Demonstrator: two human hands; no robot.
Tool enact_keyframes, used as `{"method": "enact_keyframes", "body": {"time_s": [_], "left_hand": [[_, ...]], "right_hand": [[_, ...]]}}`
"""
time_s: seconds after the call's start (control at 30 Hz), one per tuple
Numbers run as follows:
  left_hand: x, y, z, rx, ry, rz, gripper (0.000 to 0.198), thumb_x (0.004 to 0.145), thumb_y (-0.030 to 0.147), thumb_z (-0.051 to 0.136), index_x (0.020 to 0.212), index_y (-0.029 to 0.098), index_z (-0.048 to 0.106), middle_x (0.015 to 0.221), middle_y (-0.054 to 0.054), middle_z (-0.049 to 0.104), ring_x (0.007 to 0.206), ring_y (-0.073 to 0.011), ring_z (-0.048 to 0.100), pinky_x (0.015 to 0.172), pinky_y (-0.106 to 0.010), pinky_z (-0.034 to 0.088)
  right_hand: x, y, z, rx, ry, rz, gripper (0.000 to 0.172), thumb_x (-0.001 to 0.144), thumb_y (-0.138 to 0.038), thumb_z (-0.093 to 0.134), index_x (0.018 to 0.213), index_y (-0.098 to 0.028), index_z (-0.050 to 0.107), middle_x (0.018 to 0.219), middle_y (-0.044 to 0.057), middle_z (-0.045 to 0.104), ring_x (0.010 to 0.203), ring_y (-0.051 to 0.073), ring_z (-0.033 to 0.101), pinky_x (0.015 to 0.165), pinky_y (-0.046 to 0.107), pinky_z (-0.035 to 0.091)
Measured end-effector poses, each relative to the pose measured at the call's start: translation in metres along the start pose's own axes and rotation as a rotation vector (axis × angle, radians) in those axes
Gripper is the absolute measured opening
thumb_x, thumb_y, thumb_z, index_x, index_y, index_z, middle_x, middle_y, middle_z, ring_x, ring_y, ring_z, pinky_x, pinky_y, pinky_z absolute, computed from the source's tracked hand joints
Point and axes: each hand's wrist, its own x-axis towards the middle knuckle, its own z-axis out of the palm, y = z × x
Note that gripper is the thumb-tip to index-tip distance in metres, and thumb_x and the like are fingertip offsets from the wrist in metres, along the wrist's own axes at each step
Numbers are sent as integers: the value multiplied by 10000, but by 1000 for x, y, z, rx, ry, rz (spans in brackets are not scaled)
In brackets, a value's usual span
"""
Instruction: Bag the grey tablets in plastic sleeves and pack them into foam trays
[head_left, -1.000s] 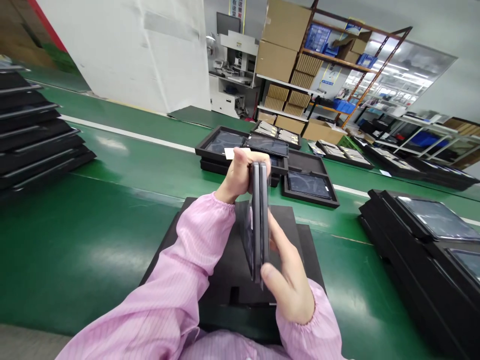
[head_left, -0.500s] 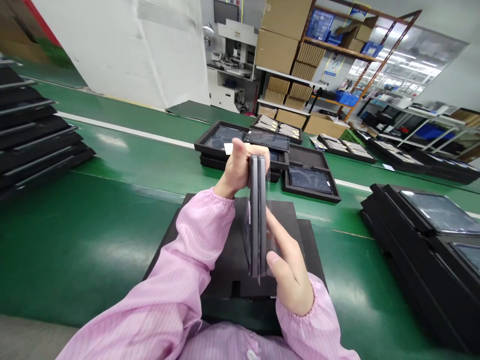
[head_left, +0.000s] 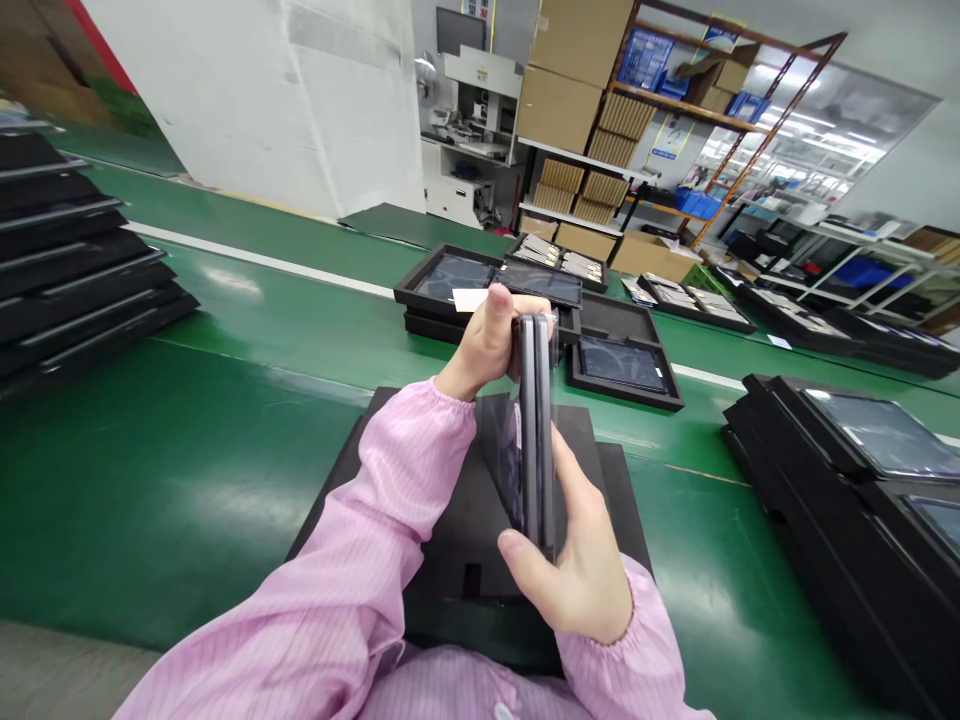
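Observation:
Two thin dark tablets (head_left: 534,440), pressed together and seen edge-on, stand upright above a black foam tray (head_left: 450,520). Clear film sticks out around them. My left hand (head_left: 499,335) grips their far end, its thumb raised and its fingers wrapped over the top. On the near right side, my right hand (head_left: 577,550) holds the lower part of the pair, fingers behind the right face and thumb reaching across the near edge to the left. A white paper slip (head_left: 469,299) shows just beyond my left hand.
Beyond my hands, black trays (head_left: 626,372) hold dark tablets on the green table (head_left: 247,430). Stacked black trays (head_left: 75,270) stand at the left. Another stack (head_left: 825,500) with tablets on top is at the right.
The tablet pair and my left hand have shifted slightly right. My right thumb has moved left from the pair's right side to across its near edge.

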Motion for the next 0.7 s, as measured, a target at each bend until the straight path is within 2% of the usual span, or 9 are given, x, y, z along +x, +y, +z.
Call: {"method": "enact_keyframes", "body": {"time_s": [0.2, 0.43, 0.6, 0.7], "left_hand": [[-1, -4, -2, -12, 0, -8, 853, 725, 981, 208, 474, 212, 479, 370, -21, 437, 330, -134, 450, 344, -276, 261], [0, -6, -2, 7, 5, 10, 820, 786, 940, 255, 498, 213, 502, 383, -19, 446, 365, -145, 483, 363, -273, 291], [2, -4, -4, 2, 40, 19, 769, 850, 875, 332, 505, 215, 524, 390, -20, 459, 403, -155, 517, 376, -266, 317], [3, -5, -5, -49, 85, -18, 756, 855, 861, 360, 500, 214, 524, 385, -13, 442, 385, -147, 498, 369, -264, 313]], "right_hand": [[-1, 3, -1, 24, -7, -37, 743, 898, -252, 561, 1601, -182, 333, 1589, 120, 488, 1444, 340, 498, 1174, 547, 463], [-3, 8, -4, 92, -9, -61, 603, 1054, -425, 424, 1617, -230, 333, 1606, 80, 471, 1473, 314, 458, 1197, 522, 446], [-3, 14, -3, 216, -4, -32, 559, 1066, -459, 407, 1605, -318, 359, 1625, -1, 440, 1496, 293, 423, 1233, 512, 400], [-5, 19, -3, 227, -17, 3, 572, 1055, -477, 414, 1600, -308, 374, 1626, 2, 432, 1499, 300, 416, 1232, 526, 399]]}}
